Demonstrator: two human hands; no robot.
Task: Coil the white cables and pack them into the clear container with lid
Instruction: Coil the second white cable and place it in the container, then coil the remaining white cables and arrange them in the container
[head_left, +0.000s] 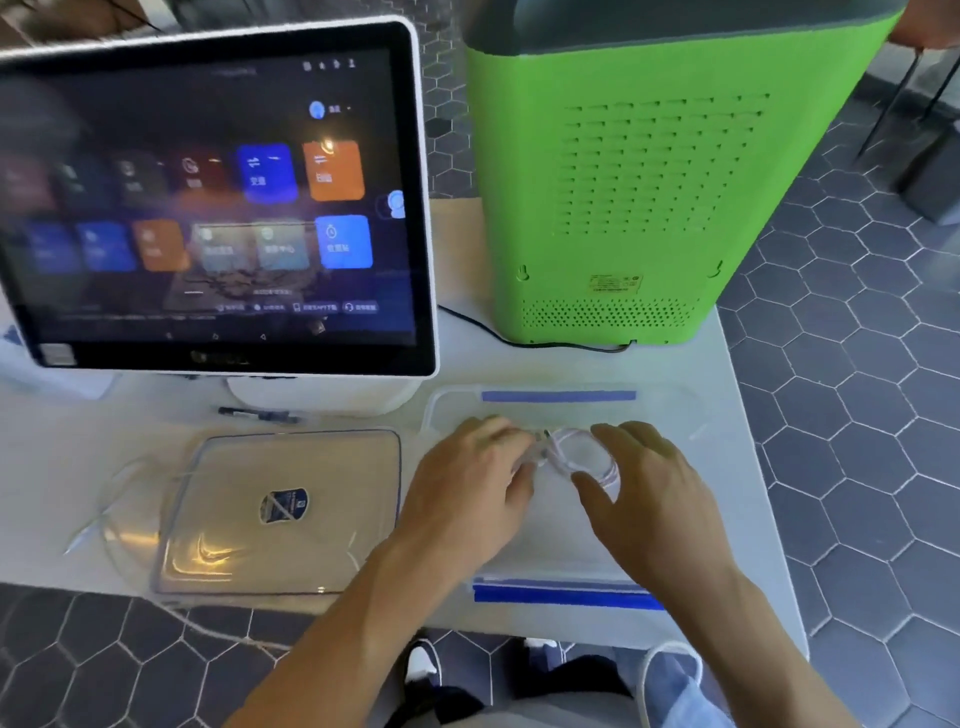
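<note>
Both hands are working inside the clear container (563, 525), which is sitting just right of its lid (280, 512). The left hand (467, 483) is pinching the loose end of the coiled white cable (582, 454); the right hand (644, 478) is cupping the loops, its grip curled round them. Pressing the coil flat while tucking the end underneath should stop it springing open.
</note>
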